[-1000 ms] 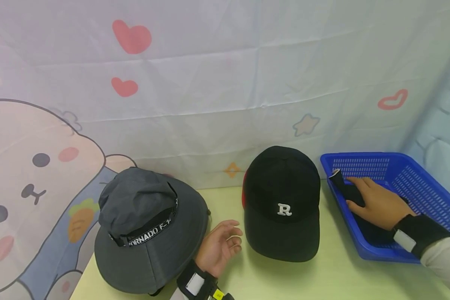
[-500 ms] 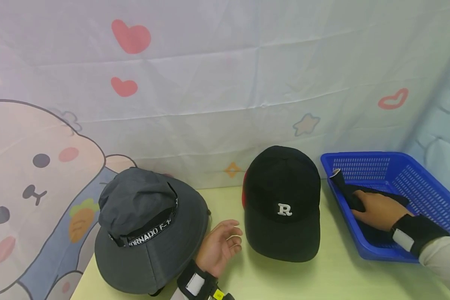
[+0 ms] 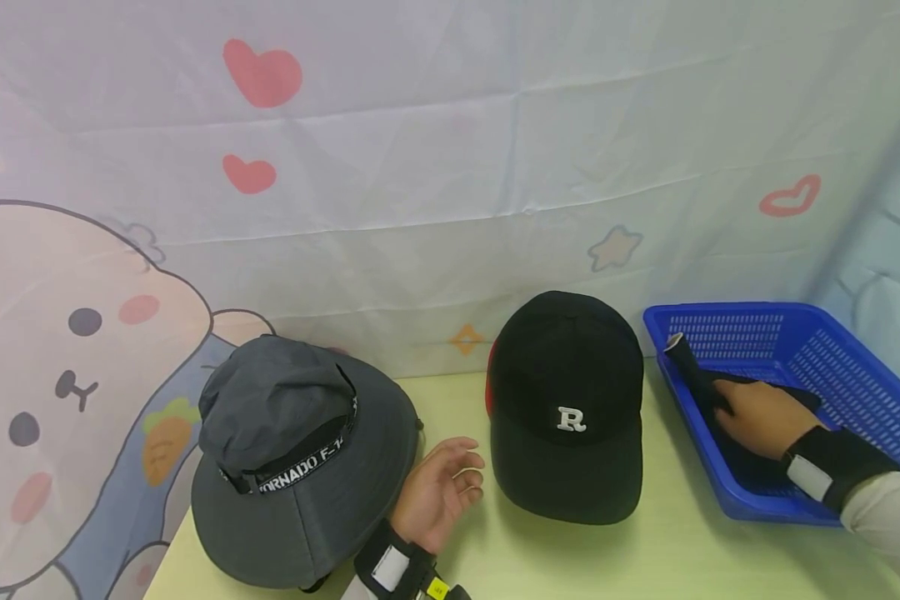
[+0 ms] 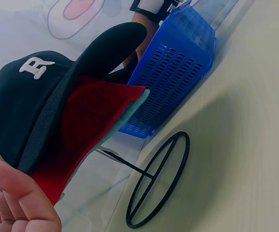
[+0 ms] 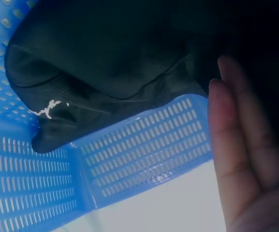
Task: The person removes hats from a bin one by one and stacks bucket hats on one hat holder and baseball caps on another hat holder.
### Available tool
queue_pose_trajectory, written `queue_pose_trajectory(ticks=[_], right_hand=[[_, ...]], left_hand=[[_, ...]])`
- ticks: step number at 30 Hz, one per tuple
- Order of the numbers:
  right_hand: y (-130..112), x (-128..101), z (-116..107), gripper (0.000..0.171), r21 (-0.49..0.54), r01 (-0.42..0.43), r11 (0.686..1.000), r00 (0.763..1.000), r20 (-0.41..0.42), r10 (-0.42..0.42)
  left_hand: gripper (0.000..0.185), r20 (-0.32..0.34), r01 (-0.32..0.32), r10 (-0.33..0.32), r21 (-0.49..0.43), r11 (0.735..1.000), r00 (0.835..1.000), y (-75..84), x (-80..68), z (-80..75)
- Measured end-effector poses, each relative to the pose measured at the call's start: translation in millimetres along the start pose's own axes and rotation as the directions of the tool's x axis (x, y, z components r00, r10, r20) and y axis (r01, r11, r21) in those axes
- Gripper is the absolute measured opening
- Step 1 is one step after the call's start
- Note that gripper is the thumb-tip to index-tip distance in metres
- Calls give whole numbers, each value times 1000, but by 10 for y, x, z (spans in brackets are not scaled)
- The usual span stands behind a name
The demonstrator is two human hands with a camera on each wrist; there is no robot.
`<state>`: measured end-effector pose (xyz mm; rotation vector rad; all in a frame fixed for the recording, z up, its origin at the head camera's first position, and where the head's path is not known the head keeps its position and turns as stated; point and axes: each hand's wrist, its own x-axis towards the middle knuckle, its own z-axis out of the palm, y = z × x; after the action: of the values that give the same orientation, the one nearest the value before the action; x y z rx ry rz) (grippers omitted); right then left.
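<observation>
My right hand (image 3: 757, 412) is inside a blue basket (image 3: 720, 310) at the right, its fingers curled down into a black fabric cap (image 3: 693, 375) that lies there. The right wrist view shows the dark cap (image 5: 120, 53) with a small white mark against the basket wall (image 5: 144, 154), and my fingers (image 5: 241, 145) against the cloth. My left hand (image 3: 442, 487) rests palm up on the table with loosely curled fingers, holding nothing. It lies between a grey bucket hat (image 3: 292, 467) and a black cap with a white R (image 3: 566, 408).
In the left wrist view the R cap (image 4: 42, 96) shows red layers (image 4: 88, 111) beneath it and sits on a black wire stand (image 4: 158, 179) beside the basket (image 4: 173, 82). A cartoon-print cloth (image 3: 450, 167) hangs behind the pale green table (image 3: 645, 558).
My right hand's fingers, spread flat on the black cap a second ago, have curled down into it. The left hand and both hats have not moved.
</observation>
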<state>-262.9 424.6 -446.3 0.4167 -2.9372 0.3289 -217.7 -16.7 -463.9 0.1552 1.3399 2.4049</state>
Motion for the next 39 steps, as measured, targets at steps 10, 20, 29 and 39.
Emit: queue_pose_trajectory(ticks=[10, 20, 29, 39], right_hand=[[23, -30, -55, 9, -41, 12, 999, 995, -97, -16], [-6, -46, -133, 9, -34, 32, 999, 983, -180, -38], [37, -40, -211, 8, -1, -24, 1000, 984, -179, 23], [62, -56, -311, 22, -19, -24, 1000, 972, -234, 19]], left_hand=[[26, 3, 12, -12, -17, 1000, 1000, -11, 19, -11], [26, -6, 15, -15, -10, 1000, 1000, -14, 14, 7], [26, -4, 12, -12, -8, 1000, 1000, -15, 7, -1], [29, 26, -47, 46, 37, 998, 999, -8, -14, 11]])
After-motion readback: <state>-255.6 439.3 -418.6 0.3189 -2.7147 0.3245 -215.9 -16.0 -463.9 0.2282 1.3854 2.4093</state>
